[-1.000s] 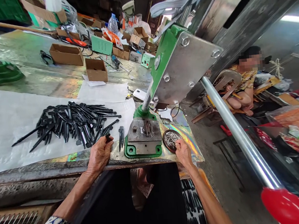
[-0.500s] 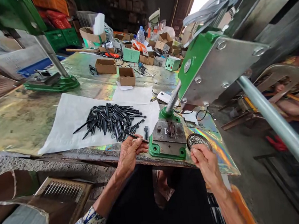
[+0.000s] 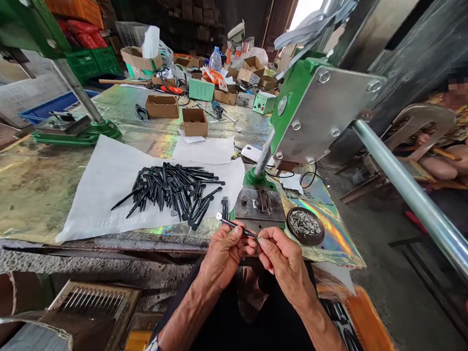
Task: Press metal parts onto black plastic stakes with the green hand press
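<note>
My left hand (image 3: 224,255) is closed around a slim black pointed piece (image 3: 237,226) with a pale, broad end, tilted up to the left. At the piece's other end, the fingers of my right hand (image 3: 284,258) are pinched together; what they hold, if anything, is too small to make out. Both hands meet at the bench's front edge, just before the base (image 3: 259,211) of a green hand press (image 3: 293,105). To the right lies a round dark dish (image 3: 320,238) of small silvery metal parts. A pile of similar black pieces (image 3: 172,189) rests on white sheeting (image 3: 93,209) at left.
A second green press (image 3: 91,130) stands at the back left. Small cardboard boxes (image 3: 195,123) and green control boxes (image 3: 201,89) fill the rear of the bench. The press's long lever (image 3: 420,197) slants down on the right, and a person (image 3: 460,139) sits beyond it.
My right hand has left the round dish and come left to the black piece's tip. My left hand has shifted slightly right and down with the piece. The view has turned a little.
</note>
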Action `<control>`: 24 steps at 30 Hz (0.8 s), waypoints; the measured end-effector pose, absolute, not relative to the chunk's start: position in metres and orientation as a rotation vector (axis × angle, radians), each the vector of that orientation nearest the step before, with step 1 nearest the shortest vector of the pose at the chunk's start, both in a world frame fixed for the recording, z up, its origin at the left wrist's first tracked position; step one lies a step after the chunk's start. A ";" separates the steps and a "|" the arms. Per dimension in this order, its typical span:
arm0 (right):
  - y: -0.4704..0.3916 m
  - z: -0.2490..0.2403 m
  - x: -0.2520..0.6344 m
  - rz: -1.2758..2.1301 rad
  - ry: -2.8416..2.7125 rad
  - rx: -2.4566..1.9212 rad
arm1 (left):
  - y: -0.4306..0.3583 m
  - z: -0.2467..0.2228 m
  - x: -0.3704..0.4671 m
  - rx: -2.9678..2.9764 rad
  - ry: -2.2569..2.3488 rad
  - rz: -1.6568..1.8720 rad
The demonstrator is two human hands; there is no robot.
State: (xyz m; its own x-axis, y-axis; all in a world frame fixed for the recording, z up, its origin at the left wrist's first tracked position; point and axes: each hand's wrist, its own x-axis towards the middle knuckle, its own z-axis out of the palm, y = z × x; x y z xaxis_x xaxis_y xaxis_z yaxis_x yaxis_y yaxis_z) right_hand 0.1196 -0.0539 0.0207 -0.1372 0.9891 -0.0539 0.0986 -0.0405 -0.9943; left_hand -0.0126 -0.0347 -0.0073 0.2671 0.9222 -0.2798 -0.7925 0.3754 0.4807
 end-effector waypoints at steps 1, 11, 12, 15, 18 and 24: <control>-0.054 0.021 0.119 1.305 -1.357 -1.245 | -0.035 -0.008 -0.012 0.269 0.566 1.171; -0.054 0.022 0.119 1.325 -1.323 -1.289 | -0.036 -0.010 -0.011 0.316 0.570 1.206; -0.054 0.022 0.119 1.330 -1.317 -1.289 | -0.036 -0.010 -0.011 0.324 0.568 1.209; -0.054 0.021 0.119 1.351 -1.308 -1.272 | -0.035 -0.012 -0.012 0.328 0.559 1.206; -0.054 0.019 0.120 1.392 -1.284 -1.244 | -0.035 -0.015 -0.012 0.315 0.553 1.192; -0.054 0.012 0.122 1.503 -1.209 -1.206 | -0.034 -0.017 -0.015 0.338 0.533 1.175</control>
State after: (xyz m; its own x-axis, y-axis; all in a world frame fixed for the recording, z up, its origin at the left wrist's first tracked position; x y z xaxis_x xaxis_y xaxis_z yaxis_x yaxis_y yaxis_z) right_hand 0.1216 -0.0538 0.0125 -0.1846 0.9676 -0.1723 -0.0390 -0.1824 -0.9825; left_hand -0.0145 -0.0342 -0.0170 0.2836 0.9339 -0.2177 -0.7787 0.3568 0.5161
